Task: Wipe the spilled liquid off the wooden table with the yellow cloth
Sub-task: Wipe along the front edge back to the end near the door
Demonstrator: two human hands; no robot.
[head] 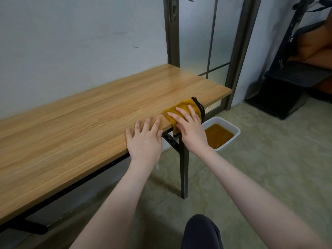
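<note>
Yellow cloth (181, 109) overhanging table (89, 112) edge

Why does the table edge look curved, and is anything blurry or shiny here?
Head view: the wide-angle lens bows the wooden table and door frame; soft daylight puts a pale sheen on the tabletop's far end; both hands, left hand and right hand on the yellow cloth, look slightly motion-blurred.

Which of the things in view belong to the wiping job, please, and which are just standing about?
Part of the job:
yellow cloth, under the right hand
wooden table
left hand, flat on the table edge

Just standing about:
white tub of amber liquid on the floor
black stand by the wall
</note>
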